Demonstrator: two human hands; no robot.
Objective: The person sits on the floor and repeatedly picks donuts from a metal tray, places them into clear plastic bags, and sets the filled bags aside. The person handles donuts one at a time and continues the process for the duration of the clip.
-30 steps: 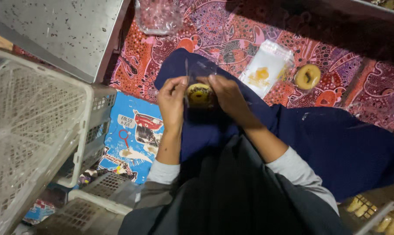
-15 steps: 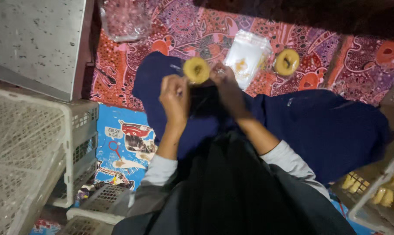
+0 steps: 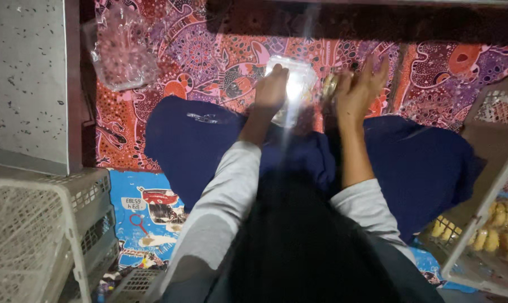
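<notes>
My left hand (image 3: 270, 90) rests curled on the left edge of a clear plastic packet (image 3: 297, 84) that lies on the red patterned cloth (image 3: 209, 50). My right hand (image 3: 359, 87) hovers just right of the packet with fingers spread. A blurred yellowish ring-shaped snack (image 3: 328, 86) sits between the packet and my right thumb; whether the thumb touches it I cannot tell. Both forearms reach forward over the dark blue fabric (image 3: 422, 163) across my lap.
A heap of clear plastic bags (image 3: 119, 50) lies at the upper left beside a grey speckled panel (image 3: 24, 84). White plastic baskets (image 3: 35, 235) stand at the lower left. A tilted basket (image 3: 489, 224) at right holds yellow snacks. A blue printed mat (image 3: 147, 213) lies below.
Both hands have moved forward from my lap to the packet on the cloth. The ring snack held up by the left hand is no longer in it. The view shifted left.
</notes>
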